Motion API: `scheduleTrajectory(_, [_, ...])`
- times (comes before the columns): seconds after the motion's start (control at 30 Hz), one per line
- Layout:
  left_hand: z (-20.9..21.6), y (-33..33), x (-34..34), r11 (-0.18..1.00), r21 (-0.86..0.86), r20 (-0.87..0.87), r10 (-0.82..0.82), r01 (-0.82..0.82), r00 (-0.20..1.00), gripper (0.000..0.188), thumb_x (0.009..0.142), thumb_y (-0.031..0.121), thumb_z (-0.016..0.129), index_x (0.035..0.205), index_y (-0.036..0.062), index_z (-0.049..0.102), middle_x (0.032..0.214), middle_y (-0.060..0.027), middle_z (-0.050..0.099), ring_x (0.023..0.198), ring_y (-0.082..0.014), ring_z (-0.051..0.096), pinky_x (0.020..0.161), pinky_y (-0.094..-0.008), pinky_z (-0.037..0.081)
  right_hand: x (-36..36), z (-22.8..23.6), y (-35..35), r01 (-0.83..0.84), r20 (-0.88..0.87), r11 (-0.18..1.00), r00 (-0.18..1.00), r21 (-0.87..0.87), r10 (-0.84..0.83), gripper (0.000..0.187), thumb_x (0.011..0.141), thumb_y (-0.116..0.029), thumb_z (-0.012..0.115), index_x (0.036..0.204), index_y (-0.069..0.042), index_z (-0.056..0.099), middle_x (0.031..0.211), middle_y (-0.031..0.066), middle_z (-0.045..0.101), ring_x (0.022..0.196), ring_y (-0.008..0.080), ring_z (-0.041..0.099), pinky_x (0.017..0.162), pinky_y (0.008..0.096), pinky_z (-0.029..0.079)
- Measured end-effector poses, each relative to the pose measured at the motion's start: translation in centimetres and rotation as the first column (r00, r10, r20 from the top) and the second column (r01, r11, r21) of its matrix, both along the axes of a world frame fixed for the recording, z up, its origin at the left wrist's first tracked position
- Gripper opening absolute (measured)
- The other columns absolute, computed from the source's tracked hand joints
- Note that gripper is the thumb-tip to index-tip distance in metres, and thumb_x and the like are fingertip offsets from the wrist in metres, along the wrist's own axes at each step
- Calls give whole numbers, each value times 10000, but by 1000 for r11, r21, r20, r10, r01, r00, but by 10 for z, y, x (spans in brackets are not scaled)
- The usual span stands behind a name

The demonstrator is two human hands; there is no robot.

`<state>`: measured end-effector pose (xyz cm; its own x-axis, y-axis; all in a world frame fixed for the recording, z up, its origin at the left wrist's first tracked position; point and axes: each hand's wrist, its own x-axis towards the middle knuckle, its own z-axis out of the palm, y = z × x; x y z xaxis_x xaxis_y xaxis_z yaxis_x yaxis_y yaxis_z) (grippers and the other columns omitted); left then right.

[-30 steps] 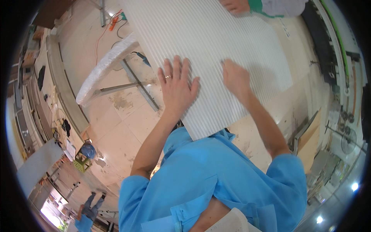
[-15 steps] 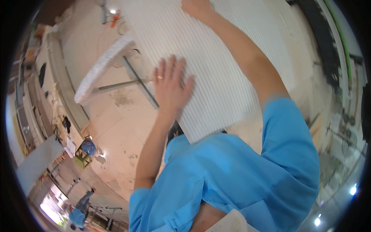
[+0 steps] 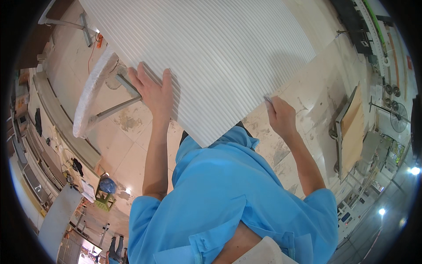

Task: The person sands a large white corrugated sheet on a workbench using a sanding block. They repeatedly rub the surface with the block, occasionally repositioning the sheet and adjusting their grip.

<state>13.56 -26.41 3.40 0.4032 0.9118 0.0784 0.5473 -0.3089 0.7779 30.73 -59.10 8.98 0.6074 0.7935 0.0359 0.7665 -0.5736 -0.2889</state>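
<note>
A large white panel (image 3: 206, 66) with fine parallel ribs stretches away in front of me, one corner close to my waist. My left hand (image 3: 156, 94) lies at its left edge, fingers spread and fingertips on the ribbed face. At the right edge is my right hand (image 3: 282, 115), its fingers closed. Something small and grey shows at these fingertips, against the panel's edge; it is too small to name.
Left of the panel, a wrapped curved white piece (image 3: 92, 94) rests by grey metal bars (image 3: 116, 110). A wheeled board (image 3: 351, 132) and a fan (image 3: 398, 117) stand right. A green crate (image 3: 104, 202) sits lower left; another person (image 3: 116, 251) is beyond it.
My right hand has come back from the panel's far part to its near right edge. My left hand has shifted left and slightly up in view, still at the left edge.
</note>
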Motion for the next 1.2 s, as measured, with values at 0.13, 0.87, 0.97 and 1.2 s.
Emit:
scheduleTrajectory(0.13, [-3, 2, 0, 999, 43, -10, -7, 7, 1000, 833, 931, 360, 715, 1564, -3, 315, 1666, -316, 103, 1533, -495, 202, 1190, -540, 337, 14, -6, 35, -92, -17, 993, 995, 77, 93, 136, 966, -165, 645, 919, -70, 560, 762, 120, 615, 679, 337, 627, 586, 464, 484])
scheduleTrajectory(0.87, [3, -4, 1, 977, -138, 77, 174, -162, 982, 898, 926, 355, 744, 1581, -20, 258, 1658, -291, 202, 1521, -455, 286, 1218, -503, 323, 125, -35, 369, -363, 126, 932, 925, 7, 359, 176, 935, -82, 504, 1048, -12, 620, 900, 217, 726, 837, 404, 715, 731, 534, 551])
scheduleTrajectory(0.97, [4, -1, 1, 979, -144, 27, 147, -142, 989, 985, 909, 386, 751, 1600, -32, 187, 1582, -327, 290, 1446, -478, 389, 1162, -526, 382, 78, -32, 203, -301, 118, 953, 946, -26, 302, 121, 1004, -141, 522, 928, -52, 556, 782, 106, 644, 721, 333, 650, 628, 453, 502])
scheduleTrajectory(1.2, [2, -2, 0, 970, -218, 118, 132, -104, 984, 954, 933, 351, 737, 1600, -62, 193, 1619, -295, 276, 1510, -423, 303, 1227, -472, 295, 13, -8, 16, -49, -113, 995, 992, 91, 59, 121, 980, -151, 631, 917, -60, 583, 754, 137, 607, 695, 353, 632, 589, 460, 493])
